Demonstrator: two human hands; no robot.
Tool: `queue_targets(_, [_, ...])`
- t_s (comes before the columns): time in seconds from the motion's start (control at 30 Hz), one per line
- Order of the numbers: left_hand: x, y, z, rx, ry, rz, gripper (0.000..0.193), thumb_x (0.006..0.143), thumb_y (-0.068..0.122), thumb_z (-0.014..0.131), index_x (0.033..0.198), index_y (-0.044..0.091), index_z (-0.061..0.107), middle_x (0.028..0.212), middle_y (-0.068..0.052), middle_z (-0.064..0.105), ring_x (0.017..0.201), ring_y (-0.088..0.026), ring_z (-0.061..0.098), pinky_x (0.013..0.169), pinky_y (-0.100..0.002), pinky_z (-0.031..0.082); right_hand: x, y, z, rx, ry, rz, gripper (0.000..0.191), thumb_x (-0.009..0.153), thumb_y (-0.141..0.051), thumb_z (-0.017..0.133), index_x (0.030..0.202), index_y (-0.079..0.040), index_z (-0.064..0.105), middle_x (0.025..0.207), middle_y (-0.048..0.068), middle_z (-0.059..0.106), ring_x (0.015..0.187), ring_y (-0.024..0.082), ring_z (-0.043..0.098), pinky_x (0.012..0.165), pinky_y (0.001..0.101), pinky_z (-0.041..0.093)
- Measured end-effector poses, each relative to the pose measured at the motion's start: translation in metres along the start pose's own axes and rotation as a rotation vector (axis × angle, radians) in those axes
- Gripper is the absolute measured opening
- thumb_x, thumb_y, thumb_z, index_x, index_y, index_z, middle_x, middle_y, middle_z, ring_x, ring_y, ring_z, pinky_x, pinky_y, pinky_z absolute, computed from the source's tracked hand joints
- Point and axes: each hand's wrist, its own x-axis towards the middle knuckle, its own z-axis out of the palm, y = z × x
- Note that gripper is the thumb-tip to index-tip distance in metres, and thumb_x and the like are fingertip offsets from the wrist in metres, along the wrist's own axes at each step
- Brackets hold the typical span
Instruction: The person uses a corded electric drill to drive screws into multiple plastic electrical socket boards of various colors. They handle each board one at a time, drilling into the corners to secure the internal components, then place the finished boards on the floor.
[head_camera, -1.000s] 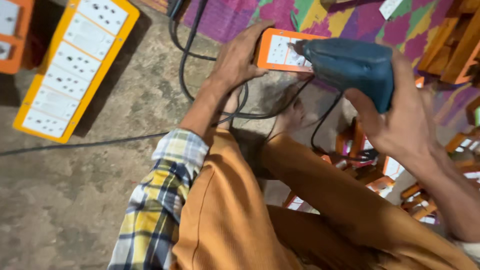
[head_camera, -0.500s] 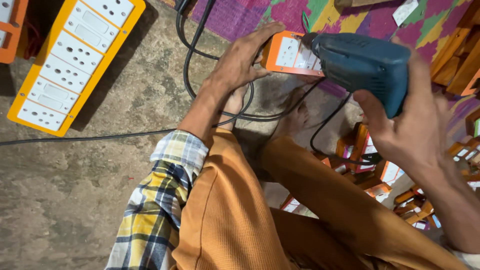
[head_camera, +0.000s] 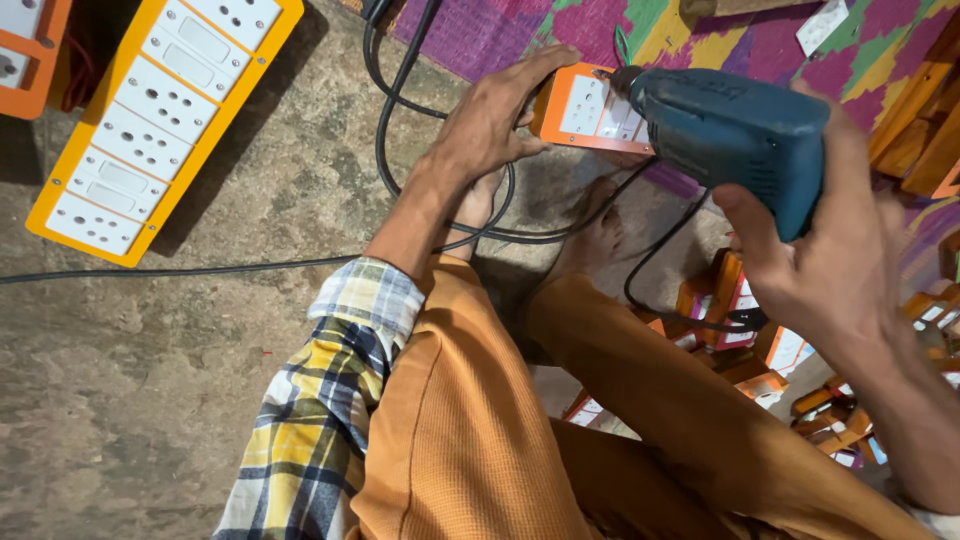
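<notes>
Both hands engaged: socket box steadied, drill applied.

Left hand (head_camera: 495, 120) is closed around the left end of the small orange socket box (head_camera: 592, 110), propping it on edge above the concrete floor (head_camera: 150, 400) near the woven mat (head_camera: 480, 35), evidently so its white faceplate faces the tool. Right hand (head_camera: 835, 250) is wrapped around the grip of the blue power drill (head_camera: 735, 135), nose touching the box's faceplate. Black cable (head_camera: 400, 160) loops under my wrist. Long yellow socket board (head_camera: 160, 110) lies well apart, toward the floor's upper left.
</notes>
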Motion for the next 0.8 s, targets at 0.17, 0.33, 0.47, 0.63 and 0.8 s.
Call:
queue_targets(0.17, [0.0,-0.003,0.004,0.023,0.004,-0.017,0.098,0.066,0.01,0.097,0.15,0.018,0.047,0.157,-0.011,0.05,0.139,-0.035,0.055,0.116,-0.042,0.046,0.005,0.0,-0.001,-0.007,-0.013,-0.006,0.064,0.097,-0.012,0.074,0.148,0.004,0.04,0.097,0.029,0.071,0.082,0.041,0.073,0.072,0.0459,0.06])
queue_targets(0.33, [0.001,0.001,0.003,0.024,0.02,-0.027,0.097,0.066,0.009,0.097,0.148,0.017,0.048,0.154,-0.012,0.053,0.135,-0.035,0.059,0.115,-0.041,0.051,0.011,0.003,-0.006,-0.033,-0.072,0.171,0.051,0.104,-0.015,0.073,0.139,0.003,0.041,0.088,0.025,0.07,0.081,0.038,0.074,0.071,0.0459,0.059])
queue_targets(0.47, [0.0,0.002,0.003,-0.038,0.034,-0.025,0.093,0.066,0.005,0.097,0.146,0.015,0.051,0.152,-0.011,0.057,0.131,-0.033,0.064,0.112,-0.038,0.056,0.032,-0.003,-0.004,0.262,-0.097,0.2,0.05,0.11,-0.023,0.069,0.142,0.001,0.039,0.097,0.02,0.07,0.08,0.03,0.073,0.069,0.0412,0.059])
queue_targets(0.63, [0.0,0.01,-0.002,-0.053,0.037,-0.02,0.086,0.071,0.009,0.098,0.144,0.014,0.054,0.147,-0.013,0.061,0.128,-0.032,0.067,0.109,-0.038,0.059,0.036,-0.024,-0.006,0.17,-0.113,0.029,0.05,0.106,-0.012,0.069,0.144,0.004,0.041,0.102,0.022,0.07,0.083,0.031,0.073,0.069,0.0402,0.059])
queue_targets(0.8, [0.008,0.038,-0.021,0.008,0.099,0.048,0.084,0.061,0.009,0.096,0.137,0.012,0.059,0.134,-0.016,0.066,0.121,-0.038,0.067,0.103,-0.044,0.056,0.025,-0.005,-0.014,0.021,-0.164,0.318,0.048,0.102,-0.01,0.071,0.142,0.0,0.047,0.096,0.021,0.073,0.082,0.032,0.075,0.074,0.0434,0.058])
